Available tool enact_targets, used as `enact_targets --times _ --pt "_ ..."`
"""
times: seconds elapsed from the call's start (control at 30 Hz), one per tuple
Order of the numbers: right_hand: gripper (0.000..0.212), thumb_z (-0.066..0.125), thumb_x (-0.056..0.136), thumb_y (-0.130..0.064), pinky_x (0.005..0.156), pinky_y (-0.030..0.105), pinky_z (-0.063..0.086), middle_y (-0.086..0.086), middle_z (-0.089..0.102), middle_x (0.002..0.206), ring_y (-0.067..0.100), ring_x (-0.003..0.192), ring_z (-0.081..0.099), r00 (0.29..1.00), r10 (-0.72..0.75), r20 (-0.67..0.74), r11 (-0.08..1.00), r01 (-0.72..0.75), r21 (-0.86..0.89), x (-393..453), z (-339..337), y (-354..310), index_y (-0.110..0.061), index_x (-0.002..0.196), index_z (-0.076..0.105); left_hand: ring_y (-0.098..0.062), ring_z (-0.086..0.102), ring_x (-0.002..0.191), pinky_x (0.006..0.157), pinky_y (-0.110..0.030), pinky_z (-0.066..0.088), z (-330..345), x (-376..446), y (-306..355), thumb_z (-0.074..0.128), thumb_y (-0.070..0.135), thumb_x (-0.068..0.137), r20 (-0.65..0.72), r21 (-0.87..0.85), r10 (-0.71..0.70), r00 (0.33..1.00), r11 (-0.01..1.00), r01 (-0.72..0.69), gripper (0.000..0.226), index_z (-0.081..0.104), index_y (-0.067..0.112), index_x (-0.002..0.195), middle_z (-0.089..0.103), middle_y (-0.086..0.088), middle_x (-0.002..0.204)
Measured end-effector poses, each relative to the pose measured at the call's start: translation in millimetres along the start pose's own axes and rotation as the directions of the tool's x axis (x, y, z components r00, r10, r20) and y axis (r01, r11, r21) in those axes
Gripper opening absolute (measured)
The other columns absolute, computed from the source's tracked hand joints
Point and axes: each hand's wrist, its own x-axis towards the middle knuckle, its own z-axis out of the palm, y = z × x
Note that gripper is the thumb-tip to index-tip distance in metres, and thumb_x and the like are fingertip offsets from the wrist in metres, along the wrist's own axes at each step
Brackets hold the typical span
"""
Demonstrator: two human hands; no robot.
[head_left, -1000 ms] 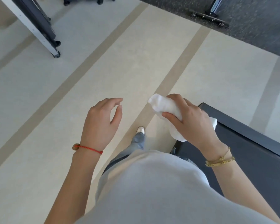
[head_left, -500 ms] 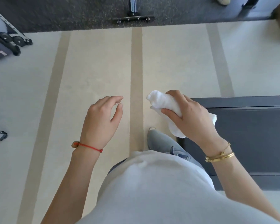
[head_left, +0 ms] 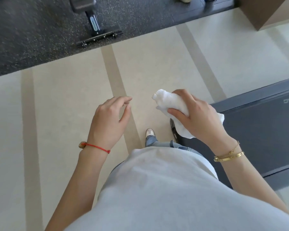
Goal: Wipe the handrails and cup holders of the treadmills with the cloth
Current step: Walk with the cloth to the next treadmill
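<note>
My right hand (head_left: 197, 117) grips a bunched white cloth (head_left: 169, 101), thumb and fingers curled round it, in front of my waist. My left hand (head_left: 108, 120) hangs beside it with loosely curled fingers and holds nothing. The rear end of a dark treadmill deck (head_left: 260, 129) lies on the floor at the right, partly under my right arm. No handrail or cup holder is in view.
Beige floor (head_left: 70, 104) with darker stripes spreads ahead. A speckled dark rubber mat (head_left: 32, 39) runs across the top, with the black foot of a gym machine (head_left: 98, 37) on it. A brown box-like corner (head_left: 265, 10) is at the top right. My shoe (head_left: 150, 132) is below my hands.
The view has swung to the left relative to the room: the rubber mat and machine foot came closer, the treadmill deck slid right. Both hands keep their pose; the cloth stays gripped.
</note>
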Motion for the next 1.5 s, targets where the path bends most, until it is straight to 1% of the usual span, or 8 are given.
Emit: enact_targets --times 0.2,0.4,0.47,0.73,0.83,0.93,1.13,1.5 --pt "0.036 0.052 0.093 -0.051 0.063 0.037 0.047 -0.009 0.062 0.103 0.024 0.08 0.059 0.992 0.093 -0.082 0.995 -0.089 0.055 84 -18 17 -0.032 0.123 0.045 -0.019 0.066 0.101 0.089 -0.043 0.052 6 112 1 0.055 0.013 0.097 0.038 -0.002 0.102 0.994 0.995 -0.102 0.023 0.068 0.011 0.116 0.071 0.0 0.107" --pt "0.034 0.051 0.092 -0.051 0.06 0.033 0.041 -0.011 0.061 0.1 0.02 0.078 0.058 0.974 0.196 -0.115 0.98 -0.191 0.055 137 -31 37 -0.033 0.121 0.046 -0.018 0.065 0.1 0.09 -0.028 0.047 21 205 9 0.056 0.011 0.097 0.096 -0.02 0.207 0.974 0.978 -0.206 0.022 0.068 0.01 0.115 0.071 -0.002 0.106" --pt "0.035 0.051 0.092 -0.052 0.06 0.031 0.038 -0.011 0.061 0.1 0.02 0.078 0.058 0.961 0.241 -0.134 0.97 -0.236 0.053 153 -35 46 -0.034 0.121 0.046 -0.02 0.066 0.1 0.091 -0.03 0.047 32 236 13 0.056 0.01 0.097 0.142 -0.034 0.239 0.961 0.971 -0.237 0.022 0.068 0.009 0.115 0.071 -0.003 0.107" --pt "0.036 0.052 0.092 -0.052 0.066 0.035 0.046 -0.011 0.062 0.105 0.019 0.082 0.058 0.885 0.411 -0.219 0.911 -0.394 0.118 233 -52 91 -0.033 0.122 0.046 -0.021 0.066 0.101 0.092 -0.042 0.05 82 373 31 0.055 0.012 0.097 0.253 -0.104 0.403 0.879 0.915 -0.389 0.023 0.067 0.01 0.116 0.071 -0.004 0.107" --pt "0.036 0.052 0.091 -0.052 0.063 0.031 0.039 -0.013 0.061 0.105 0.016 0.081 0.055 0.839 0.472 -0.271 0.882 -0.447 0.152 268 -64 114 -0.033 0.122 0.046 -0.022 0.066 0.102 0.093 -0.043 0.05 101 431 44 0.055 0.013 0.097 0.284 -0.126 0.452 0.845 0.892 -0.435 0.023 0.067 0.01 0.116 0.071 -0.004 0.107" --pt "0.036 0.051 0.092 -0.053 0.063 0.029 0.033 -0.014 0.061 0.104 0.013 0.077 0.051 0.789 0.528 -0.315 0.849 -0.496 0.18 307 -79 135 -0.034 0.122 0.046 -0.023 0.066 0.102 0.093 -0.042 0.05 118 492 65 0.056 0.013 0.097 0.311 -0.135 0.516 0.798 0.855 -0.501 0.024 0.067 0.011 0.118 0.071 -0.003 0.108" --pt "0.037 0.051 0.091 -0.054 0.062 0.029 0.033 -0.014 0.061 0.104 0.014 0.075 0.049 0.657 0.642 -0.394 0.764 -0.594 0.253 364 -105 173 -0.033 0.122 0.047 -0.022 0.066 0.104 0.094 -0.041 0.05 156 588 116 0.056 0.013 0.097 0.377 -0.203 0.646 0.664 0.757 -0.621 0.024 0.067 0.009 0.119 0.071 -0.004 0.11" --pt "0.036 0.052 0.092 -0.052 0.061 0.031 0.04 -0.013 0.062 0.105 0.016 0.076 0.055 0.42 0.768 -0.484 0.606 -0.719 0.339 404 -160 270 -0.032 0.122 0.046 -0.022 0.066 0.103 0.095 -0.041 0.049 262 691 243 0.055 0.014 0.098 0.471 -0.352 0.778 0.417 0.598 -0.72 0.025 0.066 0.009 0.12 0.07 -0.005 0.112"
